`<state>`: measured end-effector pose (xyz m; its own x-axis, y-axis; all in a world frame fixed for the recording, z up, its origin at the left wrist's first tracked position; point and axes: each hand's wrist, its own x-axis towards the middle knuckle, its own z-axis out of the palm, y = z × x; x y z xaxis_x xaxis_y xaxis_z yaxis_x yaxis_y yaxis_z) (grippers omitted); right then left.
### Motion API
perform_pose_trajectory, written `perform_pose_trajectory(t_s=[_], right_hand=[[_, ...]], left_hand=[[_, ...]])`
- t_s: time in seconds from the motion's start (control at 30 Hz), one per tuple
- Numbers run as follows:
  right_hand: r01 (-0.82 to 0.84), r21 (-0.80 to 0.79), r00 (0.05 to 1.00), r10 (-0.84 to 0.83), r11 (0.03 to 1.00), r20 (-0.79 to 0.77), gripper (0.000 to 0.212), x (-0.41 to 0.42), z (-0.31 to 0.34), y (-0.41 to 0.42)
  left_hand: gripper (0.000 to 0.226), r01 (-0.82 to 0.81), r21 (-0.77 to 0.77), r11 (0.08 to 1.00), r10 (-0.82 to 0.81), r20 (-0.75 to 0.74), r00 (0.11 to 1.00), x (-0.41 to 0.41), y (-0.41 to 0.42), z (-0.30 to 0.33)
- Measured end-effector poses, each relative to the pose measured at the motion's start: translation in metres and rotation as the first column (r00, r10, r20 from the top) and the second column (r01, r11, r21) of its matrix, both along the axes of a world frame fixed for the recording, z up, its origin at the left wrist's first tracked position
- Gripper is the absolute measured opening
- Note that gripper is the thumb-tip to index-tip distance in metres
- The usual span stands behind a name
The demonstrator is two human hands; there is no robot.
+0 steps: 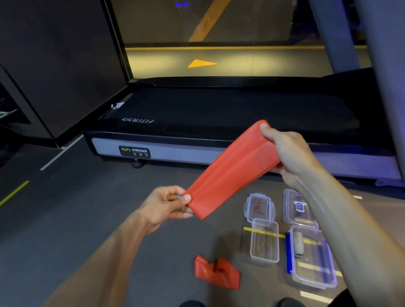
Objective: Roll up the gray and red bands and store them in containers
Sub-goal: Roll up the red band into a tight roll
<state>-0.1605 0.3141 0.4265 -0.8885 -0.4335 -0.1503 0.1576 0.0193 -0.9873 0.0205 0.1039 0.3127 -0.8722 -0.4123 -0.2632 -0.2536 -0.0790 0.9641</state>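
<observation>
Both hands' fingers (177, 201) pinch the red band's (230, 170) opposite ends.

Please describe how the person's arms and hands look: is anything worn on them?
Both forearms are bare, with no sleeves in view. The left hand and the right hand wear no gloves; no rings, watch or bracelet are visible.

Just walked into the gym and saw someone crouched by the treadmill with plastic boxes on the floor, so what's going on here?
A person holds a red band stretched flat between both hands, the left hand pinching the near end and the right hand gripping the far end. It is not rolled yet. On the floor below lie a second red band, crumpled, an empty small container, and a larger container that already holds a rolled gray band. Two lids lie beside them.
</observation>
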Motion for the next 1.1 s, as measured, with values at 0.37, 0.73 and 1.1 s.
perform_pose_trajectory(t_s=[0.37, 0.73, 1.1], right_hand=[[0.006, 0.016, 1.000, -0.006, 1.000, 0.002, 0.030, -0.003, -0.001, 0.003], [-0.171, -0.057, 0.981, 0.175, 0.984, 0.082, 0.031, 0.002, 0.011, 0.013], [-0.214, -0.153, 0.947, 0.243, 0.965, 0.208, 0.039, 0.004, 0.014, 0.020]], left_hand=[[0.032, -0.036, -0.005, 0.999, 0.036, -0.057, 0.998, -0.004, -0.001, 0.005], [0.021, 0.022, 0.281, 0.959, -0.029, 0.021, 0.999, 0.006, -0.012, 0.002], [0.014, -0.014, 0.480, 0.877, 0.091, -0.138, 0.986, -0.001, -0.005, 0.013]])
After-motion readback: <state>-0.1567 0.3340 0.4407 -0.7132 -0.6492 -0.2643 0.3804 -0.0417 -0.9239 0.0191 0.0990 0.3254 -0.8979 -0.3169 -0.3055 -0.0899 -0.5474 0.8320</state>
